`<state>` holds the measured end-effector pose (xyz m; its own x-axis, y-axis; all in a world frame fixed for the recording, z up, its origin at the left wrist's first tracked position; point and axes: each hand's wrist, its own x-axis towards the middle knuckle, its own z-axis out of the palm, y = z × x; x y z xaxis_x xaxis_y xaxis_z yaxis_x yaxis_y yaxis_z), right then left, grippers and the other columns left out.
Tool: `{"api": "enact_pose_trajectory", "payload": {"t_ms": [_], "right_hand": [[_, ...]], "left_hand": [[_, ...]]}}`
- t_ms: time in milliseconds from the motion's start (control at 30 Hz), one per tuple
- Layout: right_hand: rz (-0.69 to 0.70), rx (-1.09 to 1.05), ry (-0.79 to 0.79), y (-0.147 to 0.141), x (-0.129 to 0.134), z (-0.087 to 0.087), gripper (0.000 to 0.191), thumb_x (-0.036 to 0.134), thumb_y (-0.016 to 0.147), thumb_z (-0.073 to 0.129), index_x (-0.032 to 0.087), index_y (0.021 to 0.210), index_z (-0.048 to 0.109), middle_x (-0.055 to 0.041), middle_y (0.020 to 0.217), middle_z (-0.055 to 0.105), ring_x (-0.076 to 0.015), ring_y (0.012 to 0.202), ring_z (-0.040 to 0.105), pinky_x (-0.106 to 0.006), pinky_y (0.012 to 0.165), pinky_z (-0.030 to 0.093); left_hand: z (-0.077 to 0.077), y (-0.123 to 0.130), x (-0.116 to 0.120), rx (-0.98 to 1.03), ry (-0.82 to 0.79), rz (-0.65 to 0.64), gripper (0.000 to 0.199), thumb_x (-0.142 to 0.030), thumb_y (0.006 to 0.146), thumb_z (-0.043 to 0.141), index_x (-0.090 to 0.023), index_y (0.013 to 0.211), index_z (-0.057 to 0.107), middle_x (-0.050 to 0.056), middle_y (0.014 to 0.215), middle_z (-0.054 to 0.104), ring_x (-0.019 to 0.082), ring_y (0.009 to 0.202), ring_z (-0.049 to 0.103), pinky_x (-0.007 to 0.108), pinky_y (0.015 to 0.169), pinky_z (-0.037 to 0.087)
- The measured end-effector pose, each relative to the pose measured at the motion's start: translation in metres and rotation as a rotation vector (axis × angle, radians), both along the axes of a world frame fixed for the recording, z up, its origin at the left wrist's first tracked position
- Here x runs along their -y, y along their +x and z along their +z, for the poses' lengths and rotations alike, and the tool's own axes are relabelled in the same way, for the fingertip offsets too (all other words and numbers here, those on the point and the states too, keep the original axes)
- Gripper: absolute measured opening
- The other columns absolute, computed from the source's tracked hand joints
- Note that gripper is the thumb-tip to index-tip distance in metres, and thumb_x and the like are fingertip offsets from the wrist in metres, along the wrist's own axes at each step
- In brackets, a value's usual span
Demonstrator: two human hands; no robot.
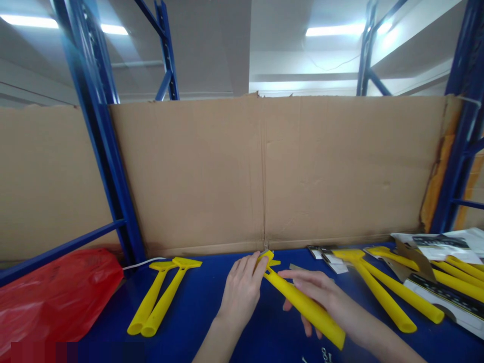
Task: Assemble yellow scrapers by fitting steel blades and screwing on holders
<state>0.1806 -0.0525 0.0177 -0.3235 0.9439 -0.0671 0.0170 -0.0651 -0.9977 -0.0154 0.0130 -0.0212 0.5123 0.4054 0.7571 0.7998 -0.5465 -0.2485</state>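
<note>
- Nearest: wide end of yellow tool (308,308), over the tabletop (204,312), toward its near edge; long axis slants far-L to the narrow head.
- R hand (327,297) nearer the handle, alongside, fingers loosely spread, some beneath; contact unclear.
- L hand (240,285) farther up, pinching the head, approx. mid-tabletop L-R, near the far edge.

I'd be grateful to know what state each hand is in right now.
Left hand: closed on the yellow tool's head.
Right hand: open, fingers spread about the handle; contact cannot be told.
</note>
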Motion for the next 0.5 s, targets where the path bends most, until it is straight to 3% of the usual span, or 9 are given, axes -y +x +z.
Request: {"api": "enact_pose_trajectory", "payload": {"t_ms": [167, 233, 300, 400, 500], "right_hand": [[-0.084, -0.088, -0.047, 0.008, -0.012, -0.002, 0.05, 0.055, 0.079, 0.042, 0.019, 0.112, 0.056, -0.0048, 0.071, 0.07, -0.0149, 0.043, 0.062, -0.022, 0.037, 0.043], [-0.212, 0.028, 0.023, 0.012, -0.017, -0.003, 0.042, 0.051, 0.077, 0.044, 0.019, 0.1, 0.059, -0.0008, 0.064, 0.065, -0.0139, 0.042, 0.06, -0.02, 0.035, 0.04], [-0.252, 0.236, 0.127, 0.016, -0.019, -0.004, 0.027, 0.04, 0.075, 0.05, 0.018, 0.087, 0.06, 0.0023, 0.059, 0.059, -0.0096, 0.038, 0.053, -0.017, 0.033, 0.033], [-0.111, 0.521, 0.202, 0.021, -0.014, -0.003, 0.011, 0.023, 0.073, 0.052, 0.017, 0.073, 0.061, 0.0024, 0.058, 0.059, -0.0056, 0.04, 0.048, -0.015, 0.037, 0.033], [0.09, 0.72, 0.073, 0.025, -0.005, 0.001, 0.019, 0.007, 0.064, 0.05, 0.016, 0.073, 0.063, 0.0035, 0.055, 0.059, -0.0051, 0.038, 0.046, -0.014, 0.035, 0.031]], "left_hand": [[-0.002, 0.003, 0.0, 0.096, -0.165, 0.016, 0.05, 0.002, 0.076, 0.04, -0.019, 0.118, 0.059, 0.009, 0.114, 0.066, 0.023, 0.093, 0.064, 0.037, 0.079, 0.054], [-0.001, 0.004, 0.001, 0.176, -0.288, 0.017, 0.049, 0.002, 0.078, 0.039, -0.019, 0.118, 0.059, 0.008, 0.115, 0.066, 0.022, 0.095, 0.064, 0.035, 0.08, 0.053], [0.0, 0.003, 0.0, 0.302, -0.422, 0.009, 0.045, -0.002, 0.082, 0.038, -0.019, 0.118, 0.059, 0.009, 0.114, 0.067, 0.022, 0.097, 0.064, 0.034, 0.081, 0.052], [0.0, 0.004, -0.004, 0.554, -0.638, -0.014, 0.034, -0.012, 0.086, 0.041, -0.016, 0.113, 0.06, 0.01, 0.107, 0.069, 0.024, 0.096, 0.064, 0.035, 0.081, 0.051], [-0.001, 0.008, -0.009, 0.822, -0.919, -0.108, 0.027, -0.02, 0.087, 0.045, -0.013, 0.107, 0.061, 0.01, 0.094, 0.07, 0.022, 0.086, 0.066, 0.03, 0.07, 0.052]]}}
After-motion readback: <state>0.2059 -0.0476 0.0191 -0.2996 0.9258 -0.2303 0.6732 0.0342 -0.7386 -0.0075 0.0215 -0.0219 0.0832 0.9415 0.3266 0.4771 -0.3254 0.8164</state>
